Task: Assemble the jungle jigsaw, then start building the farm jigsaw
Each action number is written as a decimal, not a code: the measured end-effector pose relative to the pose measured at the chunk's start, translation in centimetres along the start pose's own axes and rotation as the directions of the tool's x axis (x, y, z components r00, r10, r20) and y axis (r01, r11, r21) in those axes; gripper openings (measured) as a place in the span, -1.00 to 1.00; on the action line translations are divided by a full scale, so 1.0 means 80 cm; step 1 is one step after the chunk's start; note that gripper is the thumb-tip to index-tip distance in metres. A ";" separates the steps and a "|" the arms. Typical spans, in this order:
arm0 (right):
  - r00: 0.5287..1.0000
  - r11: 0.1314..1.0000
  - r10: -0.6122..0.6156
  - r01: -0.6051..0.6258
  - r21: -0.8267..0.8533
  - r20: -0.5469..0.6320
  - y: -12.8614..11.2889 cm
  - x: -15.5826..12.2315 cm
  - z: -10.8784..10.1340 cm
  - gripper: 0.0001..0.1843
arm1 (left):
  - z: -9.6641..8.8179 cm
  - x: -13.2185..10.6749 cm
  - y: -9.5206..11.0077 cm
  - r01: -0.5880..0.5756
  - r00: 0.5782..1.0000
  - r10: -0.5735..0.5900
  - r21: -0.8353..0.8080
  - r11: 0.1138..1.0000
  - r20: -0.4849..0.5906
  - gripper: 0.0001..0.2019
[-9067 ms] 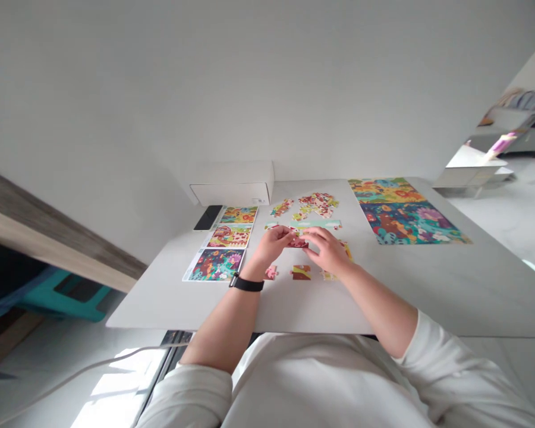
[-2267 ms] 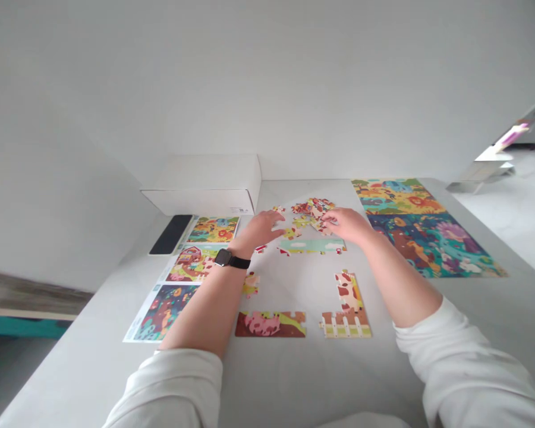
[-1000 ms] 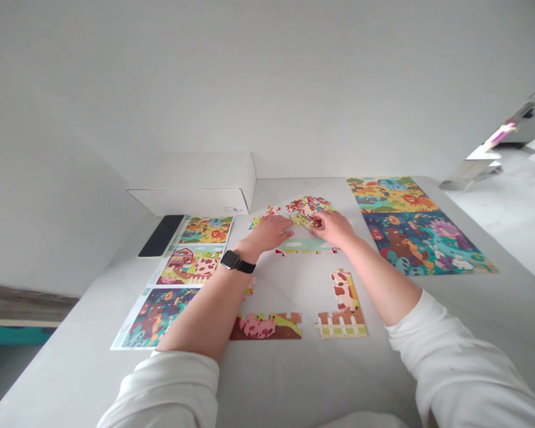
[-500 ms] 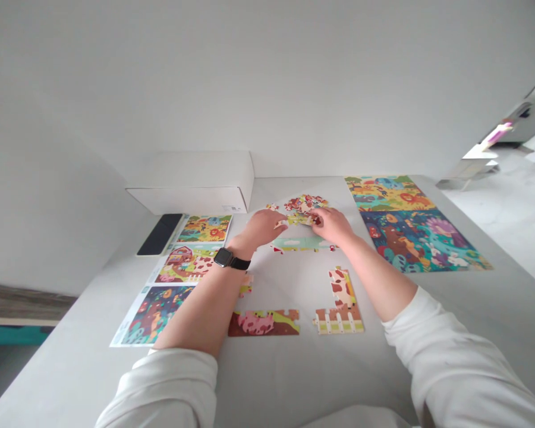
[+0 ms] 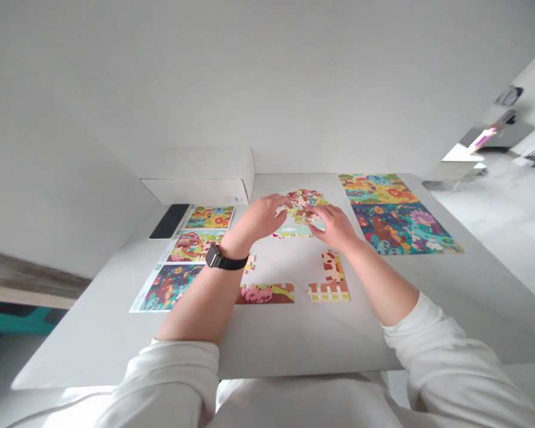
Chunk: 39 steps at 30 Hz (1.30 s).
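Note:
My right hand [image 5: 333, 226] pinches a brown and green puzzle piece [image 5: 302, 216] between thumb and fingers, just in front of the loose pile. Opposite it hovers my left hand [image 5: 267, 215], thumb and fingers apart, with no piece visible in it. Loose puzzle pieces [image 5: 304, 197] are heaped behind both hands. Nearer me lie joined parts of a farm puzzle: a sky strip [image 5: 292, 230] partly under the hands, a pink pig strip [image 5: 265, 294], and a corner with a white fence [image 5: 329, 292] and cow. A small left-edge part [image 5: 250, 264] is mostly hidden by my left wrist.
At left is a sheet with three small pictures [image 5: 160, 270], partly behind my left forearm, with a black phone [image 5: 169, 221] by its top. A white box [image 5: 196, 189] stands against the wall. Two larger animal pictures [image 5: 405, 229] lie at right.
My view has shifted, showing the table's front edge. The right hand has drawn a piece from the pile toward me, while the left hand's fingers have spread apart.

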State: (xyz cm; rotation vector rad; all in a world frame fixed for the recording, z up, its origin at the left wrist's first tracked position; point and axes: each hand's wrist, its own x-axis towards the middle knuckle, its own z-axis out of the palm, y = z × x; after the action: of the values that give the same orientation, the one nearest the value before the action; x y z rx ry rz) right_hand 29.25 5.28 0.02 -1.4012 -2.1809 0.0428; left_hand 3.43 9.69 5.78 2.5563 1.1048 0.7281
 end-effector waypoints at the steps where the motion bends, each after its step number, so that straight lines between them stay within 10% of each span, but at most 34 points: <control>1: 1.000 1.000 -0.018 0.018 0.003 0.000 -0.007 -0.006 -0.007 -0.49 | -0.003 -0.007 0.008 0.012 1.000 -0.013 -0.013 1.000 -0.016 -0.69; 14: 0.991 0.984 -0.132 0.135 0.117 -0.036 -0.078 -0.104 -0.052 -0.52 | 0.027 -0.113 0.076 0.220 0.972 -0.234 -0.418 0.881 0.020 -0.87; 25: 0.949 0.933 -0.284 0.307 0.190 -0.136 -0.081 -0.121 -0.004 -0.47 | 0.073 -0.146 0.035 0.248 0.937 -0.346 -0.769 0.589 0.037 -0.66; 39: 0.973 0.957 -0.225 0.232 0.177 -0.056 -0.076 -0.121 0.001 -0.59 | 0.082 -0.146 0.051 0.300 0.917 -0.397 -0.708 0.640 0.029 -0.74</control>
State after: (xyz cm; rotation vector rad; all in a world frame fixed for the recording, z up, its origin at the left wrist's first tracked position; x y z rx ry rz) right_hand 27.16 -5.71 -2.26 -1.0360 -2.2337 0.1288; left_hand 2.59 -1.92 -2.03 1.6037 1.0442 0.9824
